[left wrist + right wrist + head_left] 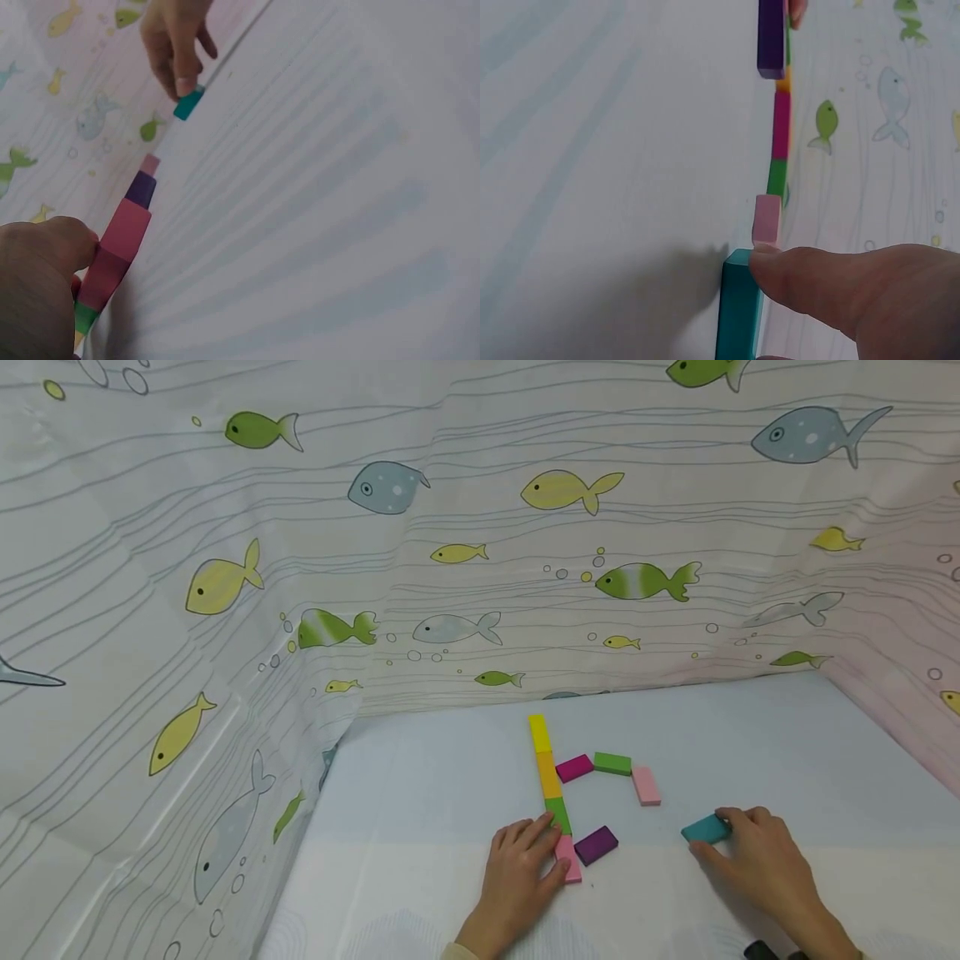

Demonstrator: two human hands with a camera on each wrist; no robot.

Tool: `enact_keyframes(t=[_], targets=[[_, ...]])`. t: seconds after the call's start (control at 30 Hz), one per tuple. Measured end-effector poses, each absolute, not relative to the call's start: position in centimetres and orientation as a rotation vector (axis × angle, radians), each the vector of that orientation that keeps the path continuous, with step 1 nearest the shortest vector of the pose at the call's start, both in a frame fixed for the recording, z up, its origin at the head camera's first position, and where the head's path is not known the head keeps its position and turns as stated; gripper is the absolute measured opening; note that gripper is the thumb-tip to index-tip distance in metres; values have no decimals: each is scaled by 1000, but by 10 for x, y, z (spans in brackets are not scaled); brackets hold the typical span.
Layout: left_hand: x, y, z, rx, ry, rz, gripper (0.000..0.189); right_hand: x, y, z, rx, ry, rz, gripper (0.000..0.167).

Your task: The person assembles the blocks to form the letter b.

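Note:
My right hand (768,860) pinches a teal block (705,830) between thumb and fingers, at the right of the toy blocks; the right wrist view shows the thumb (802,281) against its end. My left hand (517,877) rests on the lower end of an upright row, its fingertips at a green block (558,817) and its thumb on a pink block (570,864). Farther up the row come an orange block (550,775) and a yellow block (540,733). Just right of the pink block lies a purple block (597,845).
A magenta block (575,768), a second green block (612,764) and a light pink block (646,786) form an arc right of the row. Fish-patterned sheeting (480,593) rises behind the white table (420,777) and along its sides. A dark object (761,950) shows near the right wrist.

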State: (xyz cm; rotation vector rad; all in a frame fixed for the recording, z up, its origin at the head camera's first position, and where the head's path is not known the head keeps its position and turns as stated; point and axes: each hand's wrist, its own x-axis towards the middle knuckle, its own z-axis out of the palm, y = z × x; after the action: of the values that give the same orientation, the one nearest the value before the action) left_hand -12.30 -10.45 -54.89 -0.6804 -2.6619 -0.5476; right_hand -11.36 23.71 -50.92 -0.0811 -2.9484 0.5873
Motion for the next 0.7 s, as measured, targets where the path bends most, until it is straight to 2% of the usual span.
enact_keyframes(t=[0.7], targets=[[-123,-105,-548,-689,-2650,-549,43,-122,187,-507,86,-2929,573,68]])
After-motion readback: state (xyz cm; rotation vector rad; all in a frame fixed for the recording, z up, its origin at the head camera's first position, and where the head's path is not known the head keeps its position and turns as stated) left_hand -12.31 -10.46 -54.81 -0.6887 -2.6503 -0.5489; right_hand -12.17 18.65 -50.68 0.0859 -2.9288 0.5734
